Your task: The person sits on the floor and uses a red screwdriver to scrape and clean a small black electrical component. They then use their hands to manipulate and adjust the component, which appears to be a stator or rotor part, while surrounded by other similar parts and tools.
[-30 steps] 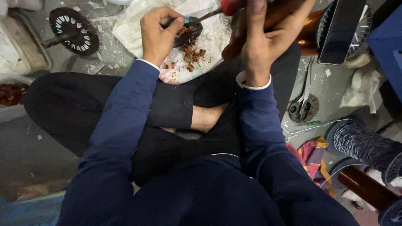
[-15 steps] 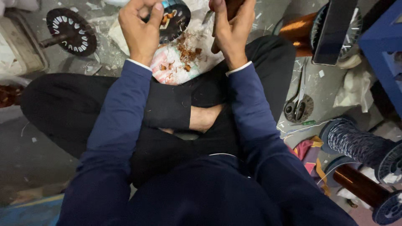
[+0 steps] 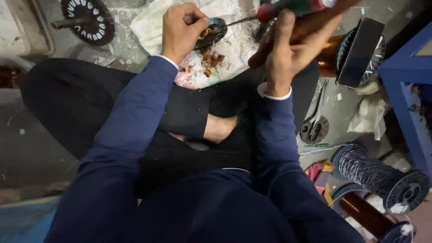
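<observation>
I sit cross-legged on the floor. My left hand [image 3: 182, 29] grips a small dark round part [image 3: 211, 32] with copper-coloured wire scraps in it, held over a white cloth [image 3: 234, 49] on my lap. My right hand [image 3: 288, 47] is closed around a screwdriver [image 3: 292, 6] with a red and green handle; its thin shaft points left and its tip touches the round part. Loose copper bits [image 3: 209, 60] lie on the cloth below the part.
A black toothed disc on a shaft [image 3: 87, 18] lies at the far left. Scissors [image 3: 315, 121] rest on the floor to the right, near a flat dark slab [image 3: 360, 51], a spool of grey wire [image 3: 382, 173], a copper wire spool [image 3: 364, 216] and a blue frame [image 3: 405, 90].
Both hands dropped lower in view and spread apart. The right hand moved right and the screwdriver shaft now reaches across to the round part in the left hand.
</observation>
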